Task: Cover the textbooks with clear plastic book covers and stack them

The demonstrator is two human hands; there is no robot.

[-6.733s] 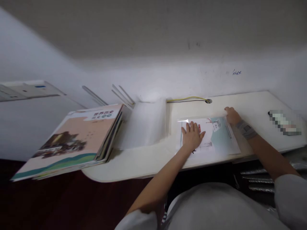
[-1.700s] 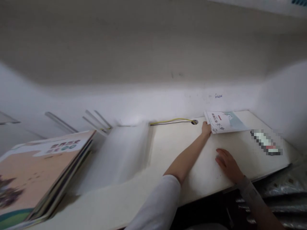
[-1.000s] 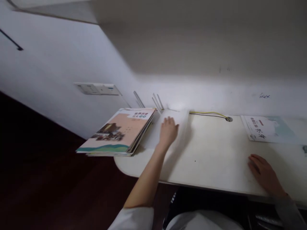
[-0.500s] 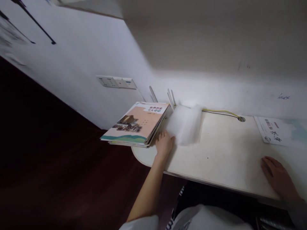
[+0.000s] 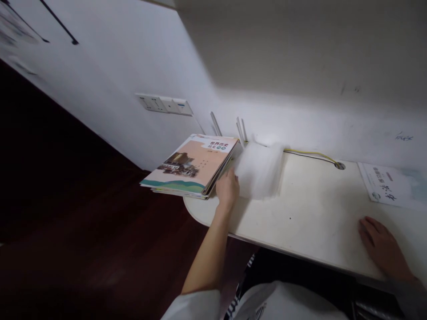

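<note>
My left hand [image 5: 228, 189] is closed, its fingers curled between a stack of books and a white, blurred, sheet-like thing [image 5: 260, 171]. Whatever the fingertips hold is hidden. The top book [image 5: 193, 162] has a peach cover with a picture of a building and a green band; the stack juts past the rounded end of the white desk [image 5: 313, 218]. Far to the right, my right hand [image 5: 383, 244] lies open on the desk near its front edge, holding nothing.
White antennas [image 5: 240, 129] rise behind the stack. A yellow cable [image 5: 310, 154] runs along the wall into a round hole [image 5: 340, 166]. A pale booklet [image 5: 388, 182] lies at the right. A socket panel [image 5: 164, 104] is on the wall.
The fingers of my left hand have curled in beside the stack; before, they were more spread with the thumb out. My right hand stays on the desk. The view has shifted slightly.
</note>
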